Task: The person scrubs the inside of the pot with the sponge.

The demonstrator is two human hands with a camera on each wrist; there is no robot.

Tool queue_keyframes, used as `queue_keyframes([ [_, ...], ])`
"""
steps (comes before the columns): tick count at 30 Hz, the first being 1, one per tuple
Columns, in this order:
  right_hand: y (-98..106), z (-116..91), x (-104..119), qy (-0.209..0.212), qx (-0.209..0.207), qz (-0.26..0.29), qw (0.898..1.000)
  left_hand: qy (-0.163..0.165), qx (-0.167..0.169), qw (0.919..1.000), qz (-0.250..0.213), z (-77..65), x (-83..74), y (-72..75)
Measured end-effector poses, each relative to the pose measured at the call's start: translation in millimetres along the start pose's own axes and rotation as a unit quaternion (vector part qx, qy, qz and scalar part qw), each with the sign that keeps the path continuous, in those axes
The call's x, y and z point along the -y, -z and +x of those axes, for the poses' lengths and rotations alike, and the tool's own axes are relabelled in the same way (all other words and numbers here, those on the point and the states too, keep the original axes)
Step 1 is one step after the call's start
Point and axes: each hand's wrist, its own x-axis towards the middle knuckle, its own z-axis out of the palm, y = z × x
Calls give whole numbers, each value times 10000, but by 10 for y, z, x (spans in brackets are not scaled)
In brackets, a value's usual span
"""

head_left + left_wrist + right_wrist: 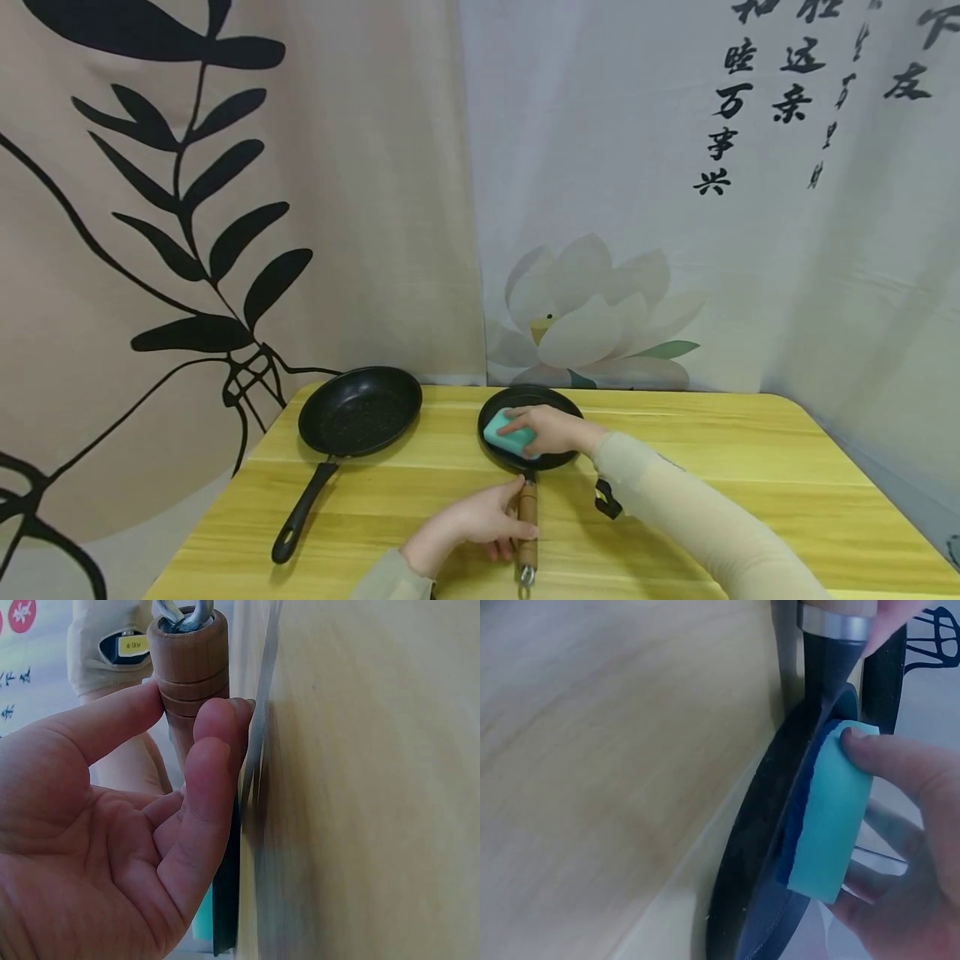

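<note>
A small black frying pan (531, 397) with a wooden handle (528, 552) lies on the table, handle toward me. My left hand (483, 517) holds that handle between thumb and fingers; the left wrist view shows the thumb on one side of the wood (190, 664) and fingertips on the other. Inside the pan, my right hand (557, 428) grips a turquoise sponge (504, 433). Seen from the right wrist, the sponge (832, 817) has its dark blue scouring side against the pan's inner surface, with thumb and fingers at opposite ends.
A larger black frying pan (362, 412) lies to the left, its black handle (303, 512) pointing toward me. Both stand on a yellow wooden table (712, 467). Behind it hang curtains (375, 192) printed with a plant, a flower and writing.
</note>
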Motion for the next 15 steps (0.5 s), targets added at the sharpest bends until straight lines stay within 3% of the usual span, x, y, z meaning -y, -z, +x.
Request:
queue_keyframes([
  [15, 11, 150, -64, -104, -150, -33, 9998, 19, -94, 10000, 5, -7, -5, -14],
])
